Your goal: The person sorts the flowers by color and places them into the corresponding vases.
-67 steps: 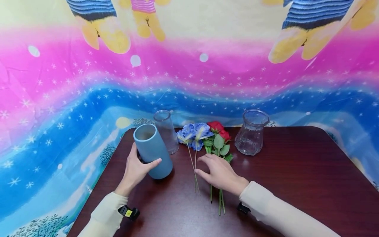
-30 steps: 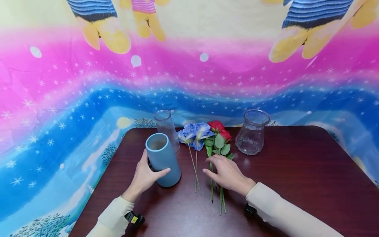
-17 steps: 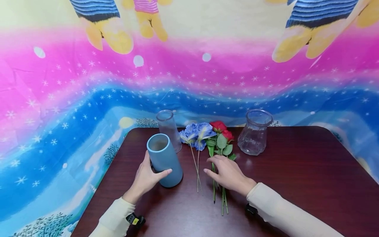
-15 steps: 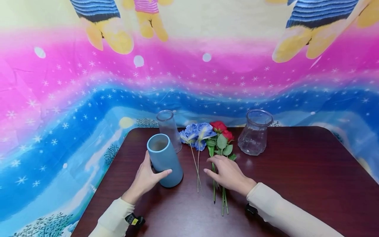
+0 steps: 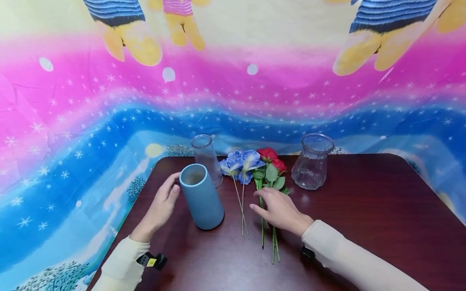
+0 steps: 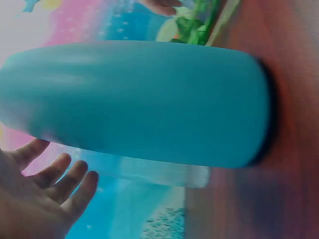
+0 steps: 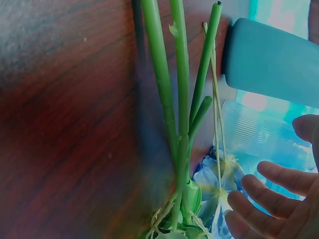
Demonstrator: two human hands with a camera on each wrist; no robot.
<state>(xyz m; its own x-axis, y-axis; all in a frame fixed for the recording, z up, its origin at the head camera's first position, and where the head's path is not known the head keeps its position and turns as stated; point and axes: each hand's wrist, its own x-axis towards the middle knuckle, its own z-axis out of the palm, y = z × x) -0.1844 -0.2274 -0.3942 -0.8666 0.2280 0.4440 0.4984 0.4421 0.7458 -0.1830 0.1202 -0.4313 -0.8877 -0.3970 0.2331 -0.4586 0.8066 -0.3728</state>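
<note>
A grey-blue cylindrical vase (image 5: 202,202) stands upright on the table, its mouth facing up. Just left of it is my left hand (image 5: 159,208), fingers loosely extended beside the rim and holding nothing; the left wrist view shows a spread hand (image 6: 52,194) beside the vase wall (image 6: 139,104). My right hand (image 5: 282,210) hovers over the green stems of the red roses (image 5: 269,154), fingers relaxed and empty. In the right wrist view the rose stems (image 7: 180,99) run past the open fingers (image 7: 271,199). Blue flowers (image 5: 242,161) on thin stems lie between vase and roses.
Behind the grey-blue vase stands a clear cylindrical glass vase (image 5: 209,161). A wider faceted glass vase (image 5: 311,163) is at the back right of the dark wooden table (image 5: 375,210). A printed cloth backdrop (image 5: 233,93) hangs behind the table's far edge.
Over the earlier frames my left hand brought the grey-blue vase a little right and nearer, then let go and drew back left. My right hand moved slightly right from the blue flowers' stems.
</note>
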